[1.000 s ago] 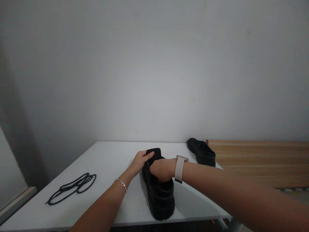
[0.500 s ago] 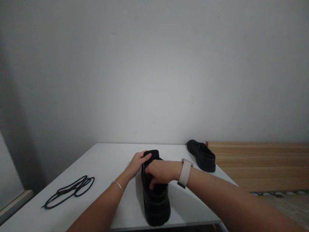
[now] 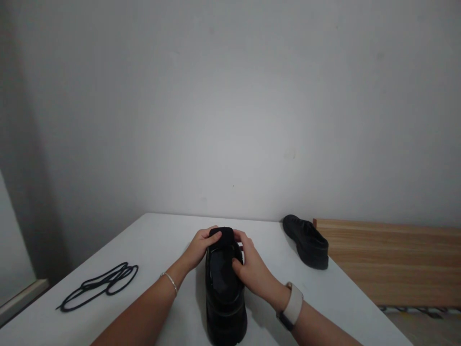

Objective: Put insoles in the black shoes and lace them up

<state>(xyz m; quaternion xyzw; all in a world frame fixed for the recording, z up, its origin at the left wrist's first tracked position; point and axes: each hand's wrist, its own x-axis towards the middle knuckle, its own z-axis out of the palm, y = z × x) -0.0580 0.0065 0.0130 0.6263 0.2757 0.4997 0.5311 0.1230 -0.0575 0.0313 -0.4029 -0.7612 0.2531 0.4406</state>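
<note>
At the near middle of the white worktop (image 3: 162, 235) stands the black shoe (image 3: 225, 307), its length running away from you and its chunky near end at the lower edge of view. Your left hand (image 3: 199, 247) is clamped on the far left side of the shoe's raised black flap (image 3: 222, 236), which I take to be the tongue or an insole end, though I cannot tell which. Your right hand (image 3: 252, 269) grips the right side of the shoe's opening, thumb at the inner edge and fingers curled to the flap's right corner. Both hands are thus closed on the shoe, not resting free. By my judgement you are seating or straightening that flap within the opening; the next move calls for even pressure from both sides so it lies flat and centred. Half a second ago your right hand reached across the opening from above with the wrist band (image 3: 293, 307) over the shoe; now it has drawn back to the right side, and the dark interior shows. Black laces (image 3: 99, 286) lie coiled well apart at the left, and a second shoe (image 3: 306, 240) sits at the far right corner beside a wooden surface (image 3: 389, 264).
</note>
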